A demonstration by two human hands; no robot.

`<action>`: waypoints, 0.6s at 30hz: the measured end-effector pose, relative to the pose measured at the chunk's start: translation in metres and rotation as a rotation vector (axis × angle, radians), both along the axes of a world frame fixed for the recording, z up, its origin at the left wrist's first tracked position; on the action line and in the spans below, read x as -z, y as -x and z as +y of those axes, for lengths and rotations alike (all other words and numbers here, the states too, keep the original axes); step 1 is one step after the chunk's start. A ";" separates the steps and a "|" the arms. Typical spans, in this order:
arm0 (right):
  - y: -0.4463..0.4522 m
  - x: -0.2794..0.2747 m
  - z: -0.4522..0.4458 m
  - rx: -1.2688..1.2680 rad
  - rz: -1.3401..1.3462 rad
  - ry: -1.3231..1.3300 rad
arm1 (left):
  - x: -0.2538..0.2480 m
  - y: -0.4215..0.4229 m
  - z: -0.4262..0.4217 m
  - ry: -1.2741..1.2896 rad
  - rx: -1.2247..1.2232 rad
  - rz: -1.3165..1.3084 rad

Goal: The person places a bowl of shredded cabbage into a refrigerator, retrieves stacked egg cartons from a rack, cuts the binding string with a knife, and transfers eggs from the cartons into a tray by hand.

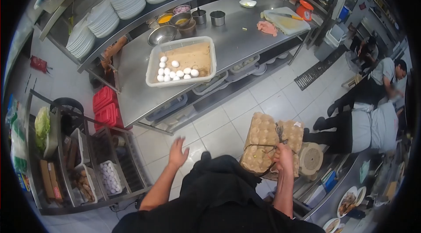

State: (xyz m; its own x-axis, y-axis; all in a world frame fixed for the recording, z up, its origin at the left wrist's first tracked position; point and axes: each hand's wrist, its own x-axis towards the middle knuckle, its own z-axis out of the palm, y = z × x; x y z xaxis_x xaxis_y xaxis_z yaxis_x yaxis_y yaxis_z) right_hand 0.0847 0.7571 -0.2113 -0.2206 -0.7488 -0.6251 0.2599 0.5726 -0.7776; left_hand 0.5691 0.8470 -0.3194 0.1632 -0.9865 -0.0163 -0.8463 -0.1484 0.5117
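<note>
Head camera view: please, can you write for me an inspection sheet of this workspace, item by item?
Surface: grey steel table, bare in part.
Job's things: stack of brown egg trays tied with black cord, held off the table; translucent white plastic bin on the table, white eggs inside.
Clutter: steel bowl, pink cloth, orange-handled knife on white cutting board.
Grippers: left hand open, holding nothing; right hand closed on the cord.
Cables: thin dark line below the lower-left rack; cannot tell if cable.
Surroundings: white plates stacked on the upper shelf; light tiled floor; other people at the right.
</note>
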 end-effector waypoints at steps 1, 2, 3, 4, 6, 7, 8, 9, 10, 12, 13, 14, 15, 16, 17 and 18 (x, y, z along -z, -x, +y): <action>0.004 -0.022 -0.012 0.027 -0.036 0.047 | -0.022 0.009 -0.035 0.072 0.001 -0.048; 0.007 -0.043 -0.021 0.057 -0.069 0.090 | -0.042 0.016 -0.067 0.140 0.004 -0.093; 0.007 -0.066 -0.035 0.040 -0.066 0.158 | -0.060 0.020 -0.099 0.222 0.017 -0.111; 0.011 -0.082 -0.049 0.032 -0.080 0.220 | -0.076 0.023 -0.130 0.307 0.028 -0.129; 0.018 -0.109 -0.084 0.007 -0.107 0.350 | -0.102 0.026 -0.189 0.402 0.045 -0.207; 0.015 -0.126 -0.104 0.047 -0.097 0.387 | -0.112 0.025 -0.217 0.452 0.048 -0.248; 0.012 -0.143 -0.125 0.051 -0.085 0.429 | -0.120 0.023 -0.244 0.415 0.067 -0.248; 0.010 -0.157 -0.146 0.055 -0.073 0.468 | -0.124 0.020 -0.270 0.376 0.088 -0.246; 0.006 -0.170 -0.166 0.060 -0.062 0.502 | -0.122 0.015 -0.290 0.332 0.111 -0.244; -0.002 -0.190 -0.207 0.083 -0.044 0.532 | -0.095 0.002 -0.330 0.197 0.222 -0.243; -0.005 -0.201 -0.233 0.080 -0.026 0.537 | -0.093 0.002 -0.347 0.106 0.287 -0.245; -0.009 -0.206 -0.257 0.077 -0.012 0.533 | -0.089 -0.002 -0.362 0.007 0.353 -0.247; -0.012 -0.208 -0.279 0.055 -0.026 0.543 | -0.083 -0.001 -0.374 -0.081 0.362 -0.212; -0.015 -0.210 -0.301 0.033 -0.042 0.555 | -0.082 0.001 -0.383 -0.064 0.375 -0.186; -0.020 -0.210 -0.323 0.013 -0.062 0.570 | -0.081 0.003 -0.392 -0.042 0.387 -0.165; -0.026 -0.210 -0.343 0.004 -0.054 0.561 | -0.079 0.005 -0.399 -0.026 0.399 -0.144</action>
State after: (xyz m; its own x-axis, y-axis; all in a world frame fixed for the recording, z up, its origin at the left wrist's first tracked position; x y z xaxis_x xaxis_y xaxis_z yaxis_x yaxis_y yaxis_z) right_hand 0.1107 0.4140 -0.0009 -0.2027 -0.9689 -0.1421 0.3086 0.0745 -0.9483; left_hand 0.5643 0.4484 -0.2401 -0.2289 -0.9723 -0.0470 -0.9026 0.1940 0.3843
